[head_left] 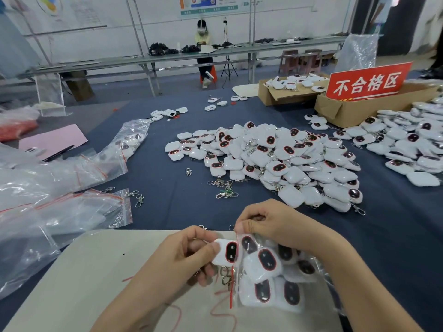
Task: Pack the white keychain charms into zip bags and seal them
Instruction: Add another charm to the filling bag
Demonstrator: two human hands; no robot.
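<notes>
My left hand (189, 255) grips a white keychain charm (225, 251) with a dark red-rimmed oval face, halfway into the mouth of a clear zip bag (271, 279). My right hand (271, 224) pinches the bag's red-striped top edge at the mouth. Several charms lie inside the bag, faces up. Metal clasps hang below the held charm. Both hands work over a pale grey tray (91, 271) at the near table edge.
A big pile of loose charms (275, 159) covers the dark blue table ahead, with another heap (412, 142) at right. Empty and filled zip bags (62, 207) lie at left. Loose clasps (225, 188) sit mid-table. Cardboard boxes and a red sign (366, 83) stand far right.
</notes>
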